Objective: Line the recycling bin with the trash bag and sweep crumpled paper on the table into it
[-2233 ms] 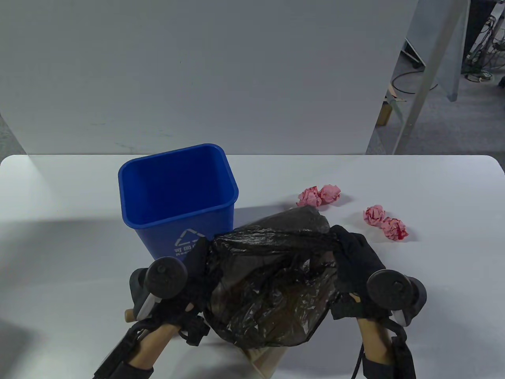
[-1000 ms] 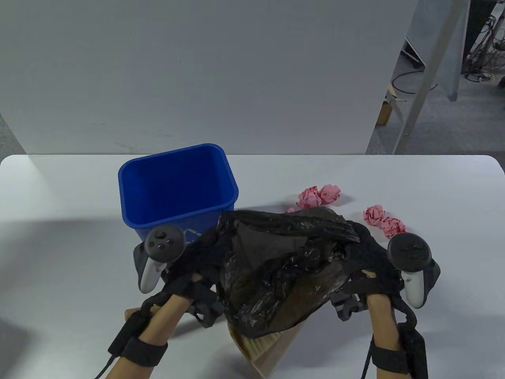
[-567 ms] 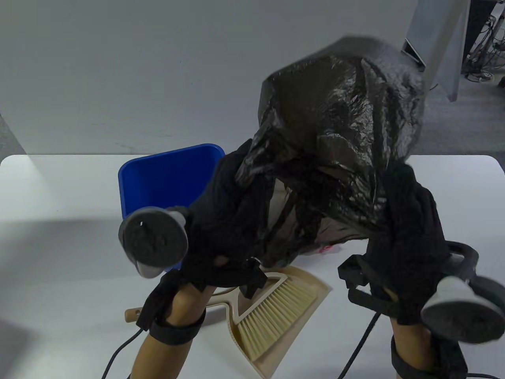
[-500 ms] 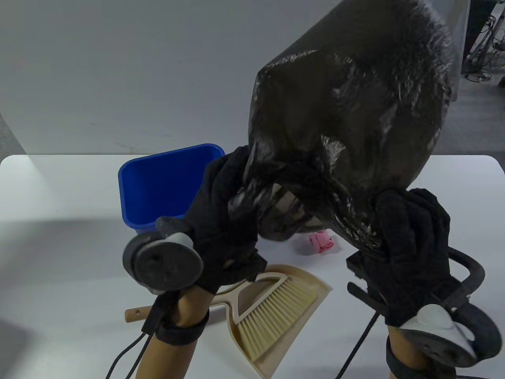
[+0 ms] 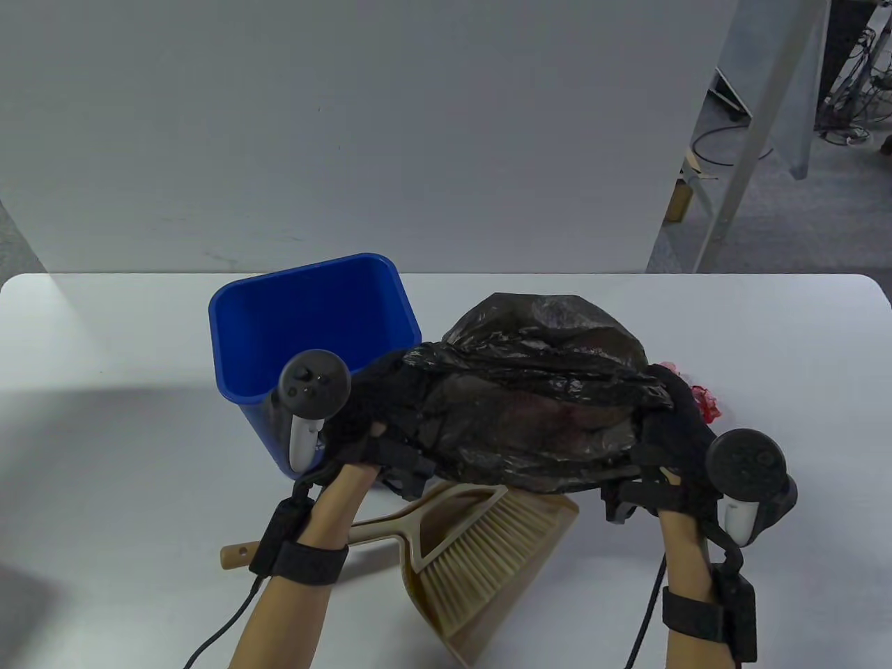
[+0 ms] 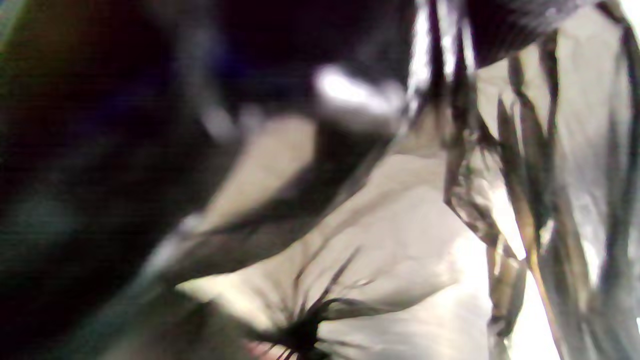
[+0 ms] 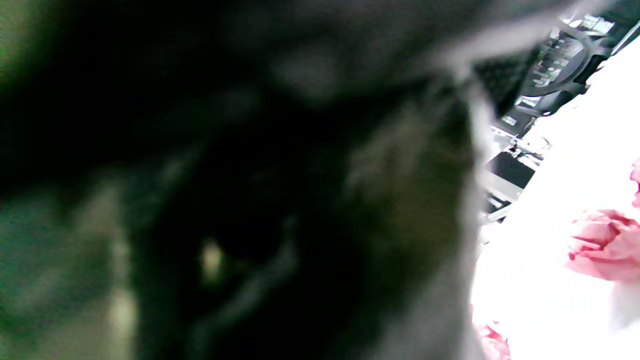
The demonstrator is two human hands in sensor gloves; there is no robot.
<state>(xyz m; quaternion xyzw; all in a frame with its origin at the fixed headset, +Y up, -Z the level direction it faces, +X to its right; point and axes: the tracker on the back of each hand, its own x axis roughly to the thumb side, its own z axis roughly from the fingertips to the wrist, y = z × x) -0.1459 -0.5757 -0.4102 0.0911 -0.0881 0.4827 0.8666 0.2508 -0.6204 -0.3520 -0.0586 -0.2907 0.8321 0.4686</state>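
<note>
Black crinkled plastic trash bag [image 5: 536,411] gripped at each end by left hand [image 5: 362,425] and right hand [image 5: 679,439], spread over the desk [image 5: 104,432] beside the blue plastic recycling bin [image 5: 306,327], hiding most pink crumpled paper balls [image 5: 704,404], both wrist views blurred.

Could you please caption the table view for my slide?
Both gloved hands hold an opened black trash bag beside the unlined blue recycling bin, above a brush-and-dustpan set.
</note>
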